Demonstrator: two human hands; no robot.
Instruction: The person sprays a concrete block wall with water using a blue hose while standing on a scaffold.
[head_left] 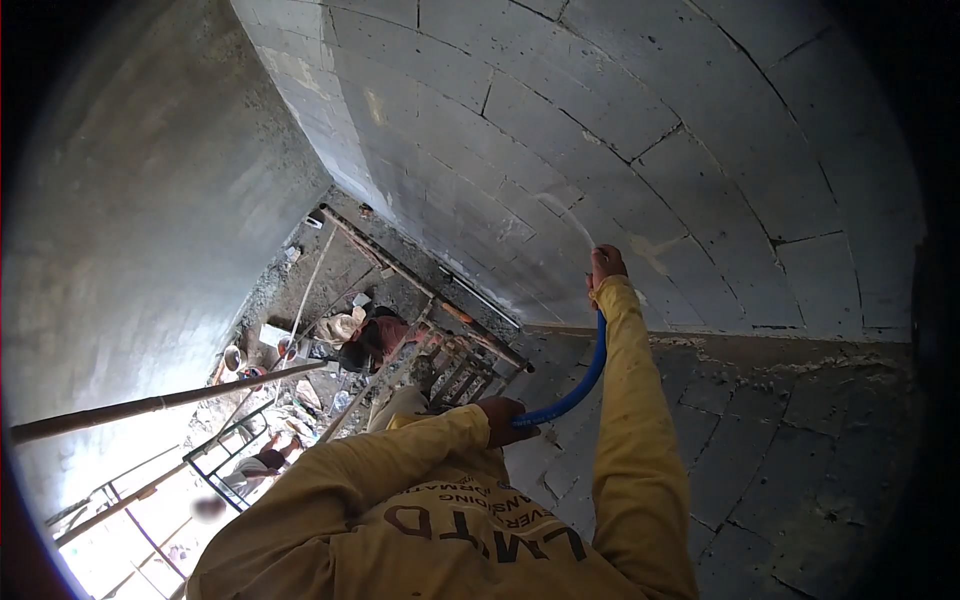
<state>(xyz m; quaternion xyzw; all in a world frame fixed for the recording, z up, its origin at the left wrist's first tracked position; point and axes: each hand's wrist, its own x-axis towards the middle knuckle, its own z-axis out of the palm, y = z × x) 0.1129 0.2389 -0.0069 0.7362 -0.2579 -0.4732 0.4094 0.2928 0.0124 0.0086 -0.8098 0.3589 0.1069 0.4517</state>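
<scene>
A blue hose (575, 392) curves between my two hands. My left hand (503, 422), low and close to my chest, is closed around its lower part. Farther out, my right hand (607, 265) grips the hose near its upper end, with the arm stretched toward the block wall (450, 130). From that hand a pale arc of what looks like water (572, 215) runs toward the wall. The hose's tip is hidden by my fingers. Yellow sleeves (640, 430) cover both my arms.
Far below, a person in a reddish top (385, 335) is bent among buckets and rubble. Another person (255, 470) is near a metal frame (230, 445). Scaffold poles (430, 290) and a long pole (170, 400) cross at left. A smooth wall (130, 200) stands opposite.
</scene>
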